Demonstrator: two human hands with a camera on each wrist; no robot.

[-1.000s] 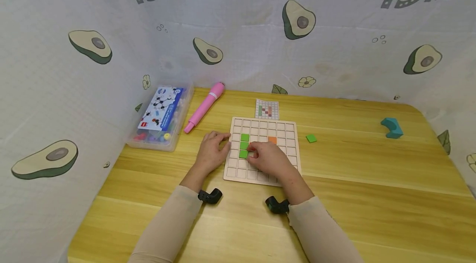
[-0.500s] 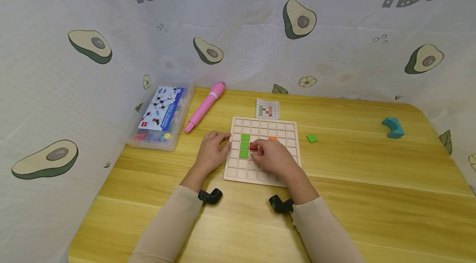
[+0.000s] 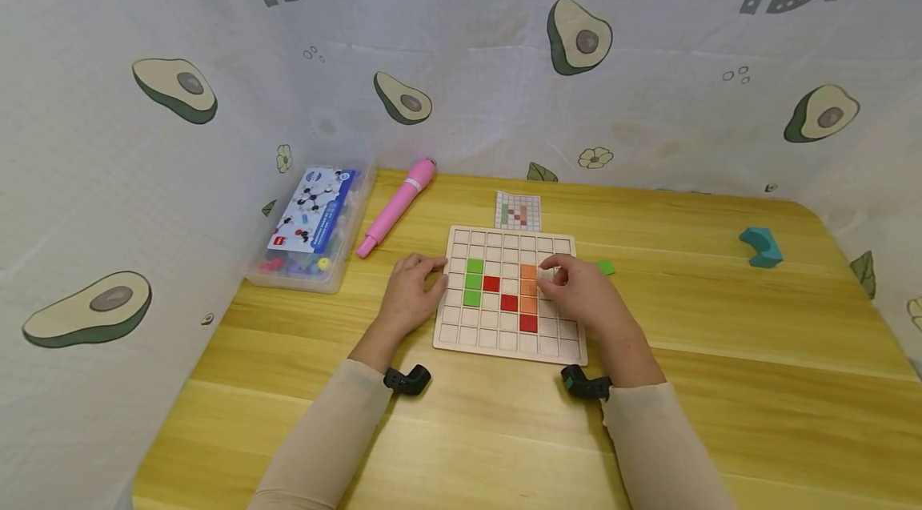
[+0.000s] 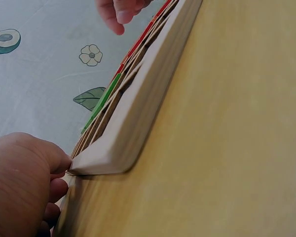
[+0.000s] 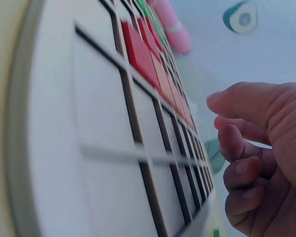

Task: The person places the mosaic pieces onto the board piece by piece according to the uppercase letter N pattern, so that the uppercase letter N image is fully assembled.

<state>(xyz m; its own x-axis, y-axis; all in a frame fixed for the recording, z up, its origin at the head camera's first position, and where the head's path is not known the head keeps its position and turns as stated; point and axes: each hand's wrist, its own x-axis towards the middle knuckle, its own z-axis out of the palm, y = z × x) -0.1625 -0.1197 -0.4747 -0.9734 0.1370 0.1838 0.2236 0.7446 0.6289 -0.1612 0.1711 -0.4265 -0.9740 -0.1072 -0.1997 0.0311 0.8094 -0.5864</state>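
Note:
My left hand rests against the left edge of a wooden grid board; in the left wrist view its fingertips meet the board's near corner. Over the board's right side, my right hand has thumb and index finger apart, nothing between them. Three green tiles form a column in the left part of the grid. Red tiles step diagonally down to the right. Above the lowest red tile stands a column of orange tiles. A loose green tile lies on the table, partly behind my right hand.
Behind the board is a small pattern card with coloured squares. A pink pen-shaped stick and a clear plastic box with a molecule picture stand at the left. A teal arch block lies far right.
My right hand has lifted off the upper red tile and moved right, past the orange column, uncovering the red and orange tiles. My left hand has stayed at the board's edge.

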